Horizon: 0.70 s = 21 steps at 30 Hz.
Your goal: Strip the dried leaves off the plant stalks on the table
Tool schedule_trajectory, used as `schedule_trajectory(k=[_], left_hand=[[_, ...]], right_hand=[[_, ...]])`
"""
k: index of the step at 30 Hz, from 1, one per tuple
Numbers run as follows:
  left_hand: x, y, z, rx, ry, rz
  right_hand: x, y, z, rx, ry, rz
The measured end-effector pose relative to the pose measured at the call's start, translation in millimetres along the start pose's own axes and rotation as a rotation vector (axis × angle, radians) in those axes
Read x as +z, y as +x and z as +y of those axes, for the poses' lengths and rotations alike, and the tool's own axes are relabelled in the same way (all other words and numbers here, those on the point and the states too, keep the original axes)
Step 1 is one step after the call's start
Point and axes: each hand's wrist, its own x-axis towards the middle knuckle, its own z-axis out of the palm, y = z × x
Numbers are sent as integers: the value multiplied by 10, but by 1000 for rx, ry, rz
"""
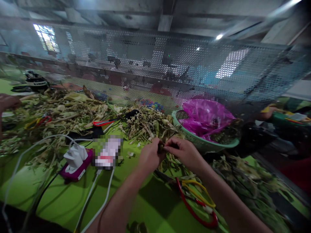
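Note:
My left hand (152,153) is closed around a small piece of plant stalk, mostly hidden between the hands. Close against it, my right hand (183,150) pinches at the same piece with thumb and forefinger. Behind both hands lies a heap of dry plant stalks (150,123) on the green table (155,200). Scissors or pliers with red and yellow handles (198,194) rest beneath my right forearm. A pale green basket (216,147) holding a magenta plastic bag (206,116) stands beyond my right hand.
A pixelated phone (109,153), white cables and a purple power strip (76,168) lie at the left. Leaves (63,110) and a red cutter (103,123) lie behind them. Perforated metal mesh (136,68) rises beyond. Another person's hand (9,101) is at the left edge.

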Motion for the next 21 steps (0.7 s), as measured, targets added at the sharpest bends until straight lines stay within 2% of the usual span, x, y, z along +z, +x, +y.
schedule_trajectory(k=[3, 8, 14, 18, 21], left_hand=[[14, 6, -3, -2, -20, 17], [22, 5, -14, 8, -43, 28], [-9, -7, -32, -30, -95, 8], [18, -5, -28, -32, -125, 2], [51, 11, -42, -38, -218, -7]], right_hand=[[17, 25, 55, 34, 66, -24], [89, -2, 10, 0, -19, 126], [15, -37, -56, -70, -6, 50], [57, -54, -61, -86, 3, 104], [122, -79, -109, -108, -91, 137]])
